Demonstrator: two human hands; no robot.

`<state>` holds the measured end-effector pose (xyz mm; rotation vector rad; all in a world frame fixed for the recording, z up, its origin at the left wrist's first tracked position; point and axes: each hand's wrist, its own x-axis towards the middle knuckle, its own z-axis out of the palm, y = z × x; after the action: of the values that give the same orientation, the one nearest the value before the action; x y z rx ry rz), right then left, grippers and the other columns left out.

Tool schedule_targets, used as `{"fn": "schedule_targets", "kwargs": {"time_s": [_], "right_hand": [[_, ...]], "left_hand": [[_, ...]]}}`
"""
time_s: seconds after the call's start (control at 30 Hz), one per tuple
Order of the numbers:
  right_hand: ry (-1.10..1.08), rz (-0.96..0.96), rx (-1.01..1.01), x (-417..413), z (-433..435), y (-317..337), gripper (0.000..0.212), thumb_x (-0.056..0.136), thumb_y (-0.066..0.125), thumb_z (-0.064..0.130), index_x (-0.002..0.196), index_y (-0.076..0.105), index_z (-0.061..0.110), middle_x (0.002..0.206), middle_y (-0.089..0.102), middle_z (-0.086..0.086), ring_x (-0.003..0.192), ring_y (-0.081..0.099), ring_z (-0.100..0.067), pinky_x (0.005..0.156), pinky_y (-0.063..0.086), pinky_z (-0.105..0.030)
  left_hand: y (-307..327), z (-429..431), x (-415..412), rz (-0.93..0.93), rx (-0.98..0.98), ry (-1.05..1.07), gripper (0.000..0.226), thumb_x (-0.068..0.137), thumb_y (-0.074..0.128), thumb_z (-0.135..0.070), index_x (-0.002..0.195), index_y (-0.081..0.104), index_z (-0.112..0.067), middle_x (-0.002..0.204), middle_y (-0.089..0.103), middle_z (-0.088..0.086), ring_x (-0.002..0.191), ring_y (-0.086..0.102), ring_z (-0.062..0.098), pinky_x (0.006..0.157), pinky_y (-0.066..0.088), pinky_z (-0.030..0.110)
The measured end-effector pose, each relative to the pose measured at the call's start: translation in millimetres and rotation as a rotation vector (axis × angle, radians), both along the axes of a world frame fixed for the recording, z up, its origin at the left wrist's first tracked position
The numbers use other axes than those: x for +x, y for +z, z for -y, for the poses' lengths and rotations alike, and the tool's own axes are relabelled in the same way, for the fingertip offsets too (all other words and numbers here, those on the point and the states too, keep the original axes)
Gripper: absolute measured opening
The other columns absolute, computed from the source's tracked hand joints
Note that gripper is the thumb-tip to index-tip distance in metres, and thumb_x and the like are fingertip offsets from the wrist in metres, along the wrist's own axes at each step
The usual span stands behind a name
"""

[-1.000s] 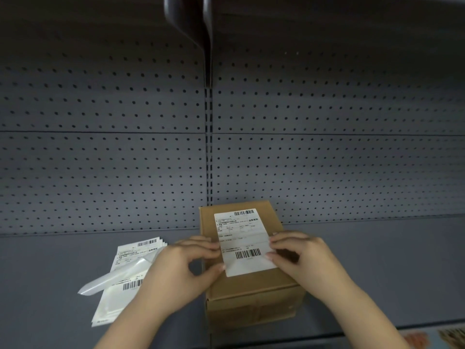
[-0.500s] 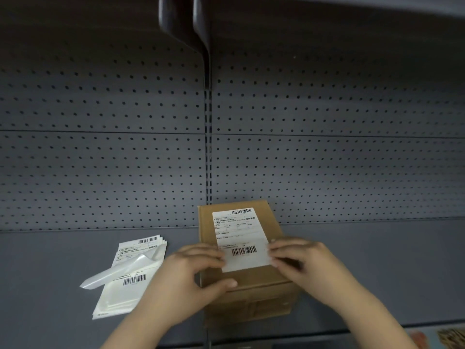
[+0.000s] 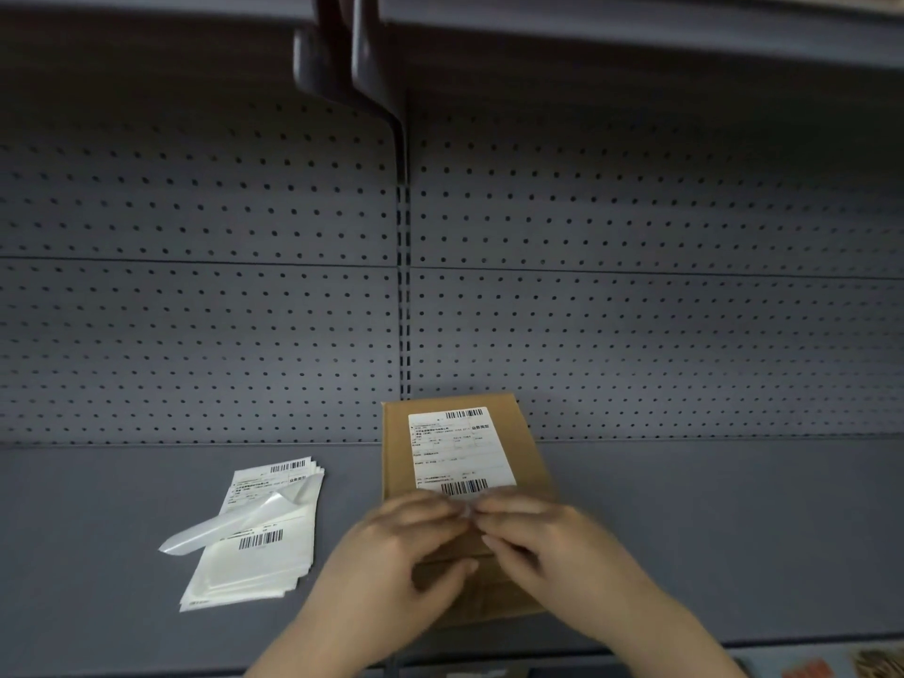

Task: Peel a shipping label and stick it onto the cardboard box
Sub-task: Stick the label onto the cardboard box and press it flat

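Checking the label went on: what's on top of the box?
A white label lies flat on the box. Both hands cover its near edge.

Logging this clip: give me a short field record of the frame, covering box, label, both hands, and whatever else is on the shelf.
box: cardboard box, lying flat on grey shelf
label: shipping label on the box top
left hand: fingertips at the label's near edge
right hand: fingertips at the same edge, meeting the left
beside box: stack of labels with curled backing strip on top
rear: pegboard wall
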<state>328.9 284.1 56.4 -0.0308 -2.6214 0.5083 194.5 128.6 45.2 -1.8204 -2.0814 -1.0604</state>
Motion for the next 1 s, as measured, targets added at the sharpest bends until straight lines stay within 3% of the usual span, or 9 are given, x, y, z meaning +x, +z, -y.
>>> {"fn": "schedule_targets", "kwargs": {"time_s": [0.17, 0.27, 0.33, 0.5, 0.63, 0.77, 0.9, 1.0], "right_hand": [[-0.028, -0.024, -0.101, 13, -15, 0, 0.025, 0.088, 0.056, 0.033, 0.108, 0.07, 0.026, 0.118, 0.066, 0.016, 0.111, 0.054, 0.009, 0.094, 0.048, -0.019], [-0.101, -0.071, -0.171, 23, -30, 1, 0.02, 0.083, 0.067, 0.015, 0.1, 0.074, 0.023, 0.109, 0.07, 0.014, 0.107, 0.058, 0.008, 0.091, 0.051, -0.024], [-0.116, -0.061, -0.155, 24, -33, 0, 0.024, 0.08, 0.07, 0.007, 0.098, 0.074, 0.022, 0.107, 0.07, 0.013, 0.106, 0.059, 0.006, 0.09, 0.052, -0.025], [-0.153, -0.006, -0.093, 16, -28, 6, 0.019, 0.079, 0.071, 0.01, 0.09, 0.073, 0.024, 0.102, 0.067, 0.02, 0.098, 0.06, 0.005, 0.082, 0.052, -0.019], [-0.171, -0.092, -0.067, 1, -11, 16, 0.017, 0.078, 0.072, 0.008, 0.085, 0.071, 0.023, 0.099, 0.064, 0.02, 0.095, 0.058, 0.001, 0.078, 0.047, -0.013], [-0.162, -0.181, -0.207, -25, 22, 34, 0.017, 0.081, 0.069, 0.016, 0.092, 0.072, 0.028, 0.107, 0.062, 0.022, 0.108, 0.052, 0.006, 0.086, 0.041, -0.005], [-0.112, -0.103, -0.257, -56, 59, 51, 0.019, 0.085, 0.06, 0.032, 0.102, 0.067, 0.038, 0.115, 0.056, 0.029, 0.115, 0.049, 0.002, 0.091, 0.046, -0.023], [-0.094, -0.062, -0.202, -82, 87, 61, 0.024, 0.086, 0.057, 0.037, 0.109, 0.062, 0.04, 0.119, 0.053, 0.027, 0.115, 0.046, 0.004, 0.097, 0.043, -0.023]], "left_hand": [[-9, 13, -11, 0.033, 0.05, 0.051, 0.034, 0.077, 0.066, -0.055, 0.096, 0.076, -0.029, 0.106, 0.071, -0.02, 0.106, 0.059, -0.006, 0.089, 0.051, 0.022], [-8, 21, -13, 0.094, 0.117, 0.109, 0.034, 0.072, 0.069, -0.056, 0.088, 0.078, -0.027, 0.101, 0.072, -0.02, 0.103, 0.06, -0.008, 0.09, 0.048, 0.017], [-9, 20, -11, 0.102, 0.134, 0.125, 0.034, 0.071, 0.071, -0.055, 0.085, 0.078, -0.025, 0.099, 0.073, -0.019, 0.102, 0.061, -0.007, 0.089, 0.048, 0.016], [-7, 20, -13, 0.138, 0.094, 0.12, 0.034, 0.072, 0.07, -0.056, 0.091, 0.077, -0.028, 0.101, 0.071, -0.022, 0.105, 0.056, -0.01, 0.092, 0.043, 0.012], [1, 30, -23, 0.089, 0.124, 0.224, 0.024, 0.08, 0.064, -0.045, 0.092, 0.075, -0.027, 0.095, 0.072, -0.017, 0.097, 0.058, -0.003, 0.088, 0.044, 0.015], [11, 59, -53, 0.066, 0.076, 0.439, 0.028, 0.079, 0.059, -0.047, 0.097, 0.071, -0.03, 0.097, 0.071, -0.017, 0.094, 0.061, 0.003, 0.085, 0.042, 0.017], [11, 93, -92, 0.16, 0.002, 0.574, 0.029, 0.081, 0.067, -0.035, 0.11, 0.066, -0.033, 0.109, 0.066, -0.016, 0.104, 0.057, 0.007, 0.087, 0.045, 0.024], [6, 113, -119, 0.168, -0.074, 0.615, 0.031, 0.082, 0.066, -0.029, 0.113, 0.064, -0.031, 0.114, 0.065, -0.012, 0.109, 0.055, 0.012, 0.09, 0.045, 0.027]]}}
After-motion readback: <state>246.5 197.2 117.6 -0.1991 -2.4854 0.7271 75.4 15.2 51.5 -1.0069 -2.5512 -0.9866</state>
